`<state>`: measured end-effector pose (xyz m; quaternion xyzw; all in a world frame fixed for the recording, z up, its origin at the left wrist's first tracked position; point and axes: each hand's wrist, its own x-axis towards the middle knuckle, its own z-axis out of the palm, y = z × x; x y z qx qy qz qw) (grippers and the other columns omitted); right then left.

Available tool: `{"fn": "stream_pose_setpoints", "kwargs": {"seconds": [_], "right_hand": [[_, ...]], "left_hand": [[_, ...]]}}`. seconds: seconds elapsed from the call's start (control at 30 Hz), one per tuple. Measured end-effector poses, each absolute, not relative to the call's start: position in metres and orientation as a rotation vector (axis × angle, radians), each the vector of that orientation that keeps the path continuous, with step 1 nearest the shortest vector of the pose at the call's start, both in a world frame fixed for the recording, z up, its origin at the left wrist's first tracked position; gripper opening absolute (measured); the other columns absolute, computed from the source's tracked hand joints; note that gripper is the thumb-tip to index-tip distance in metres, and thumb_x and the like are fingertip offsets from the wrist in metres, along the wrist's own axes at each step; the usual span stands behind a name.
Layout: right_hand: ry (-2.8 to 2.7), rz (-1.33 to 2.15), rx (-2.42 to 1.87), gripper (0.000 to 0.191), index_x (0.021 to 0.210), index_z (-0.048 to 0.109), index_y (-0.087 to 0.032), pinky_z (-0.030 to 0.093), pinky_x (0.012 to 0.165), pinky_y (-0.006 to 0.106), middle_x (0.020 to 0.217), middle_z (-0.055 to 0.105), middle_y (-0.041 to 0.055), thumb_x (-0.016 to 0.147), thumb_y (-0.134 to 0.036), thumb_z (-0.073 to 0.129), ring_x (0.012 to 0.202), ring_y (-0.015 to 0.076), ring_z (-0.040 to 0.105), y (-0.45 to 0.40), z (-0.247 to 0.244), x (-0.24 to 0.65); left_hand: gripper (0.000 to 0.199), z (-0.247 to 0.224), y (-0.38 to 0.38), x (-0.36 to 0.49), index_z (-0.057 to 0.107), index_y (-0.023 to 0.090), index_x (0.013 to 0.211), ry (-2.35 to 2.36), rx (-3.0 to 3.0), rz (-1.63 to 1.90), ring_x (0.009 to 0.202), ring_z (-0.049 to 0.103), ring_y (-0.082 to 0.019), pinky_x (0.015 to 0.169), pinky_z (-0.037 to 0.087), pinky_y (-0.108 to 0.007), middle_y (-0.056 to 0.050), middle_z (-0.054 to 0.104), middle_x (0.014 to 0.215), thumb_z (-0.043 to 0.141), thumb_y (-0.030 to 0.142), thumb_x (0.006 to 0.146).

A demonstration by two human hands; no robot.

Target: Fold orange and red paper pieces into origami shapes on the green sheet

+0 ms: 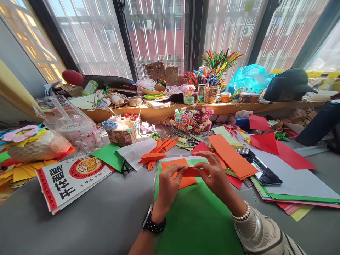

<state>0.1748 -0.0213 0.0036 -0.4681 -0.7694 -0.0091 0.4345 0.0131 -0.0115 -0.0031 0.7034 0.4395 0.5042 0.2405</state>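
Between my two hands is a small folded piece of orange-red paper (193, 172), pinched at its ends over the green sheet (196, 216). My left hand (170, 182), with a watch on its wrist, grips the left end between thumb and fingers. At the other end, my right hand (214, 175) pinches the paper in the same way. Under the held piece lie orange paper pieces (188, 182) on the green sheet. Just right of my right hand rests a stack of orange strips (233, 156). Several folded orange pieces (156, 152) lie beyond my left hand.
A phone (261, 166) lies on white and coloured sheets (305, 180) at right. To the left are a printed paper bag (75, 180), a plastic bag with a cup (70, 125) and a decorated basket (122, 132). Pipe cleaners (212, 76) and flowers (192, 118) stand behind.
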Motion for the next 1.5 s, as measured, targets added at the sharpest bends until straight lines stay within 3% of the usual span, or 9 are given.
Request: {"fn": "stream_pose_setpoints", "kwargs": {"seconds": [0.33,0.57,0.83,0.97,1.2,1.33,1.5], "right_hand": [[-1.867,0.038,-1.211,0.013,0.068,0.062,-0.021,0.036,0.084,0.04,0.103,0.052,0.0065,0.077,-0.022,0.052,0.099,0.0232,0.043,-0.024,0.007,0.175],[-1.567,0.398,-1.267,0.016,0.065,0.059,-0.021,0.036,0.084,0.04,0.1,0.054,0.0069,0.075,-0.032,0.053,0.097,0.0228,0.047,-0.021,0.007,0.182],[-1.376,0.799,-1.156,0.023,0.06,0.056,-0.019,0.037,0.082,0.036,0.101,0.054,0.0051,0.075,-0.037,0.052,0.098,0.0217,0.049,-0.021,0.001,0.173],[-1.364,0.889,-1.14,0.019,0.069,0.06,-0.02,0.037,0.084,0.035,0.107,0.052,0.0052,0.074,-0.037,0.054,0.102,0.022,0.048,-0.019,-0.001,0.175],[-1.533,0.703,-1.187,0.016,0.072,0.062,-0.021,0.035,0.088,0.038,0.104,0.054,0.0055,0.074,-0.035,0.054,0.103,0.0215,0.046,-0.021,0.002,0.176],[-1.728,0.407,-1.188,0.011,0.075,0.063,-0.024,0.034,0.089,0.04,0.107,0.051,0.005,0.075,-0.028,0.053,0.105,0.022,0.043,-0.026,0.007,0.171],[-1.784,0.282,-1.176,0.014,0.079,0.062,-0.025,0.036,0.087,0.043,0.11,0.049,0.0052,0.078,-0.025,0.049,0.106,0.0233,0.042,-0.027,0.009,0.172]], "left_hand": [[0.014,-0.003,-0.01,0.012,0.065,0.02,0.071,1.225,1.701,1.33,0.069,0.058,-0.015,0.064,0.044,-0.024,-0.001,0.065,0.071,0.053,0.028,0.073],[0.026,-0.002,-0.004,0.008,0.064,0.013,0.079,1.13,1.229,1.447,0.071,0.061,-0.017,0.071,0.046,-0.028,-0.004,0.066,0.072,0.055,0.036,0.071],[0.023,0.006,-0.012,0.02,0.067,0.013,0.072,0.973,1.271,1.11,0.065,0.061,-0.017,0.065,0.049,-0.027,-0.002,0.066,0.064,0.063,0.034,0.062],[0.021,0.001,-0.011,0.02,0.066,0.012,0.068,0.953,1.271,1.018,0.063,0.061,-0.018,0.063,0.05,-0.029,-0.002,0.065,0.062,0.064,0.032,0.061],[0.024,-0.003,-0.009,0.018,0.064,0.015,0.081,1.025,1.38,1.15,0.076,0.06,-0.019,0.068,0.048,-0.027,-0.004,0.067,0.078,0.063,0.031,0.063],[0.015,-0.002,-0.011,0.017,0.065,0.017,0.072,1.077,1.498,1.246,0.071,0.06,-0.018,0.067,0.047,-0.026,-0.003,0.066,0.071,0.061,0.03,0.066],[0.011,-0.005,-0.01,0.013,0.065,0.02,0.07,1.107,1.483,1.36,0.07,0.059,-0.017,0.066,0.046,-0.025,-0.001,0.065,0.07,0.059,0.029,0.067]]}}
